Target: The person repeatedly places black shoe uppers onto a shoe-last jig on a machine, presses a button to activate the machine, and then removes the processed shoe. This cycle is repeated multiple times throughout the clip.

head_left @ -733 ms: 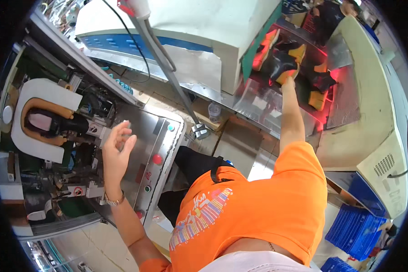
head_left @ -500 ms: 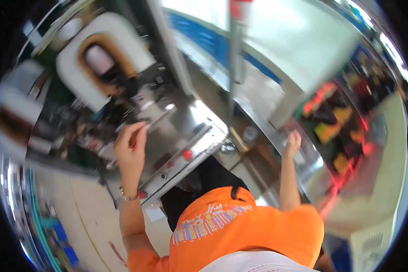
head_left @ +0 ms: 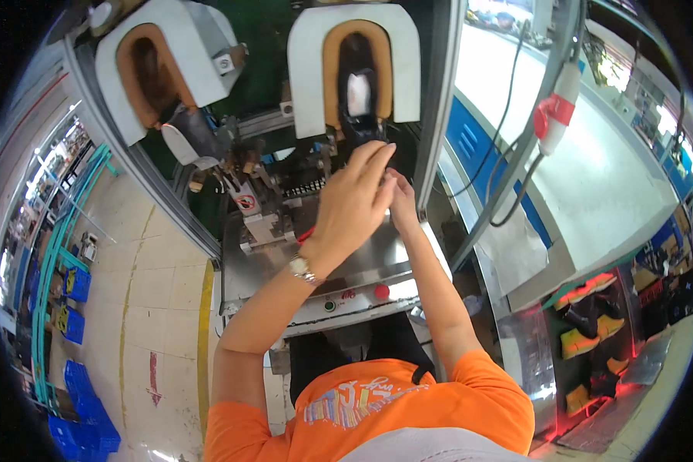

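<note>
A black shoe with a pale patch lies inside a brown U-shaped pad on a white block of the machine. My left hand reaches over the shoe's near end, its bent fingers and thumb closed around that end, which they partly cover. Close beside it, my right hand has its fingertips drawn together near the left fingertips. Whatever the right fingers hold is hidden. A second brown U-shaped pad stands to the left, with a dark shoe-shaped piece below its opening.
Below my hands is a metal machine top, with a red button and a green button along its front. A red-and-white plug connector hangs at right. Shoes lie under red light at lower right; blue bins stand left.
The view has swung so the machine is now in front. My hands, wide apart before, have come together at the near end of the black shoe.
</note>
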The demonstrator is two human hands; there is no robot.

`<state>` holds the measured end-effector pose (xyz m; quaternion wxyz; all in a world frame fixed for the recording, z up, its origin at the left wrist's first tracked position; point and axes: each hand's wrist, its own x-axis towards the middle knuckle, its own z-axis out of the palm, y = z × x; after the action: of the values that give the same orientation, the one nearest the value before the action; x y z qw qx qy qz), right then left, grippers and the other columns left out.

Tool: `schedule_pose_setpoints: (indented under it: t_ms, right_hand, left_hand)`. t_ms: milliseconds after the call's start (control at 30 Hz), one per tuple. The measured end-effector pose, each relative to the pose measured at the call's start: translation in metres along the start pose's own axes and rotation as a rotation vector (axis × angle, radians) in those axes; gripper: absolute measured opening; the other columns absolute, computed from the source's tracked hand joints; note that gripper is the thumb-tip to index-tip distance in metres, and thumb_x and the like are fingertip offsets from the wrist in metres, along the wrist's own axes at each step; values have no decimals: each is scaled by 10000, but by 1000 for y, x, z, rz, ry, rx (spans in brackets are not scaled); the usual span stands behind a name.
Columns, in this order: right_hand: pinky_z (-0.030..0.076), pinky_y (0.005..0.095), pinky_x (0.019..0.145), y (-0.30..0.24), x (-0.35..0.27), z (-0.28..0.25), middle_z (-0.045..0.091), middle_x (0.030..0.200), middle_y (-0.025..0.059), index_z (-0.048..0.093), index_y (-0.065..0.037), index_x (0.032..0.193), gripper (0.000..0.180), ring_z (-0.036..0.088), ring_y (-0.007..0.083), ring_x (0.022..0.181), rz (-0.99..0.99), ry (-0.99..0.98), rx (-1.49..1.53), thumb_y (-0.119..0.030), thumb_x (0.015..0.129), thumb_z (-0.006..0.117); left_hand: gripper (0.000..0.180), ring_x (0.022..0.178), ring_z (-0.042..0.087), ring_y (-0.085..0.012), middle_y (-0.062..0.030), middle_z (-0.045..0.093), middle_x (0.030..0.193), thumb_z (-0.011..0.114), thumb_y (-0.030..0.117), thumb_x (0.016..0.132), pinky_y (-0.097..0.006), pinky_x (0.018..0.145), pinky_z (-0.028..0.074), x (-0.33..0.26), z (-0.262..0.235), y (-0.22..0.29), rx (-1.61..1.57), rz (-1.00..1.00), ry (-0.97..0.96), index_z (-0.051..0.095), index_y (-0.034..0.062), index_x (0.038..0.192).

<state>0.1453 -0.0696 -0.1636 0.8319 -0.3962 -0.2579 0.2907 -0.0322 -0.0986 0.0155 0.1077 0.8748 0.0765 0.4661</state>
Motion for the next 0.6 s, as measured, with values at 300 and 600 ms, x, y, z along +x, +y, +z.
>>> schedule_pose_setpoints:
  t_ms: [300,600]
  right_hand:
    - [501,315,717,17,44,28,583,956,112,522,14,1042,283,581,192,823,-3,-215,106,-228,905,468]
    - [510,312,696,-8,23,46,595,966,112,533,-19,1041,323,596,188,809,449,-93,563,-285,926,392]
  left_hand:
    - [460,793,593,-311,-138,474,1156,548,118,780,-352,679,504,10,25,-27,208,-51,-27,405,28,1208]
    - [307,734,565,-255,-84,534,895,539,52,760,-342,647,471,9,37,-32,155,4,157,537,26,1066]
